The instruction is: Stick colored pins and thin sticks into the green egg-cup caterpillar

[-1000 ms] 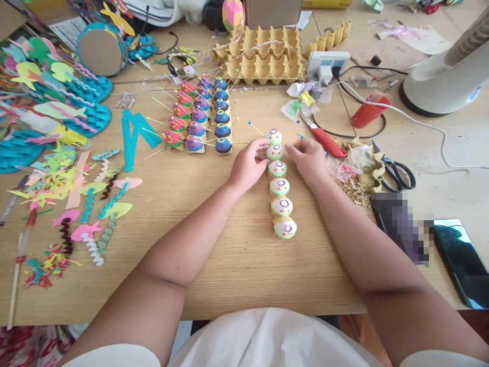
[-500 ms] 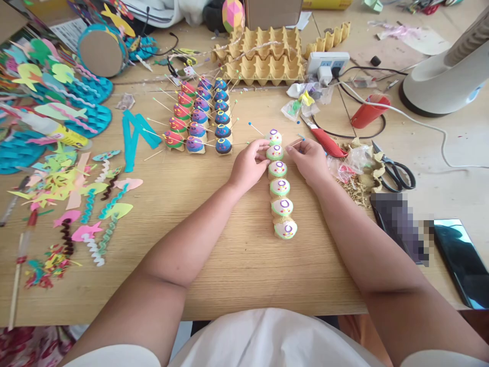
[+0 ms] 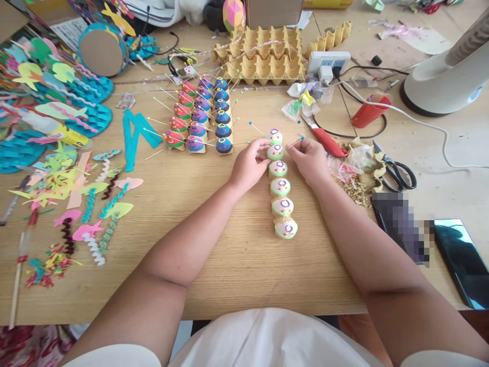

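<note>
A strip of egg-carton cups runs down the middle of the table, each dome covered in white with a green rim, a purple ring and small coloured dots. Thin blue-tipped sticks poke out beside its farthest dome. At the second dome from the far end, my left hand grips the strip's left side with thumb and fingers. Opposite it, my right hand is closed in a pinch on a thin blue-tipped stick at that dome's right side. My fingers partly hide the stick.
Finished-looking red, purple and blue cup strips stand left of centre. Paper fish and curly pieces spread over the left. Scissors, a red-handled tool, phones and a power strip lie right. Egg trays sit behind.
</note>
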`<control>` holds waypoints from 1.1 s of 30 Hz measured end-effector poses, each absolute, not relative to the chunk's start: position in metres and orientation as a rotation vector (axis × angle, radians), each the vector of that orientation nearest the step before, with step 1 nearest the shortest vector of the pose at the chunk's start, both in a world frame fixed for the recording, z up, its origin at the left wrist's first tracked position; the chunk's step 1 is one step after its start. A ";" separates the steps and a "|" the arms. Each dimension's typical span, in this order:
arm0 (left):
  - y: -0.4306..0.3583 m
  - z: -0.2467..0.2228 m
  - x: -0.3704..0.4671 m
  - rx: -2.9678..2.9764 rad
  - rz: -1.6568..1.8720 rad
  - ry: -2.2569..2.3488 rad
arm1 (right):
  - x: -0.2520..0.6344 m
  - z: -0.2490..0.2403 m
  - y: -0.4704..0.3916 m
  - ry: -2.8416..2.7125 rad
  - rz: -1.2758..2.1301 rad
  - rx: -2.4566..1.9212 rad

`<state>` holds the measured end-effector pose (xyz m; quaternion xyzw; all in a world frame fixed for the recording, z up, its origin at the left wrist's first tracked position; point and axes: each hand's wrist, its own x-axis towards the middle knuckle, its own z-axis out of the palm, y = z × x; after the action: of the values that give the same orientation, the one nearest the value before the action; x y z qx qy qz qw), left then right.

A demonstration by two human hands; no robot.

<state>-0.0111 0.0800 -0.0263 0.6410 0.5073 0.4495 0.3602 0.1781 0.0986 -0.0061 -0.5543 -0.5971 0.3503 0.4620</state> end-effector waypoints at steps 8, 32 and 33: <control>0.079 -0.026 -0.010 1.648 1.170 1.313 | 0.178 -0.005 0.099 -1.472 0.874 -1.377; 0.079 -0.026 -0.011 1.643 1.166 1.301 | 0.179 0.002 0.096 -1.361 1.076 -1.341; 0.079 -0.025 -0.011 1.645 1.165 1.300 | 0.179 0.002 0.097 -1.335 1.095 -1.335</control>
<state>-0.0106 0.0790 -0.0253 0.6389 0.5051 0.4527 0.3630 0.1792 0.0967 0.0017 -0.5428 -0.5425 0.4453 0.4613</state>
